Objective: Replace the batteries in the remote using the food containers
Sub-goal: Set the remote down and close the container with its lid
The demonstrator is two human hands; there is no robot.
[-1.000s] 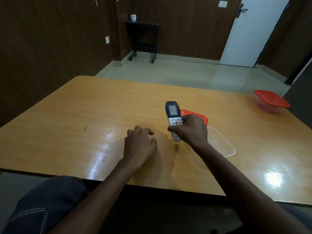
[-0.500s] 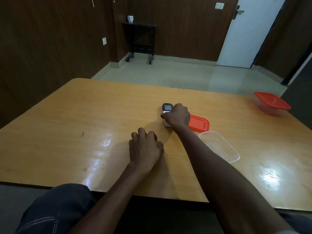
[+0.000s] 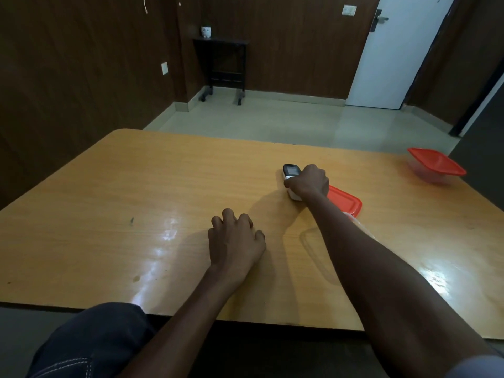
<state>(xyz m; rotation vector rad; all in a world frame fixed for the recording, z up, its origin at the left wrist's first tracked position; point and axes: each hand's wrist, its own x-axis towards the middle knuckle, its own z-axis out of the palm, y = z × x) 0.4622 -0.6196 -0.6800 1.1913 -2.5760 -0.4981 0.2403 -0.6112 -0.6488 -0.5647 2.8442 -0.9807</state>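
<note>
A grey and white remote (image 3: 290, 171) with a small screen lies flat on the wooden table (image 3: 136, 186), past the middle. My right hand (image 3: 309, 181) lies over its lower half, fingers closed around it. A red lid (image 3: 345, 204) rests right of that hand. A clear open container (image 3: 358, 226) sits just behind my right forearm, mostly hidden. My left hand (image 3: 236, 241) rests on the table nearer to me, fingers loosely curled, holding nothing. No batteries are visible.
A second clear container with a red lid (image 3: 436, 166) stands at the table's far right corner. Beyond the table are a tiled floor, a black side table (image 3: 222, 66) against the dark wall and a white door (image 3: 395, 50).
My right hand carried the remote away from me and lowered it from upright to flat on the table beside the red lid. My left hand stayed in place.
</note>
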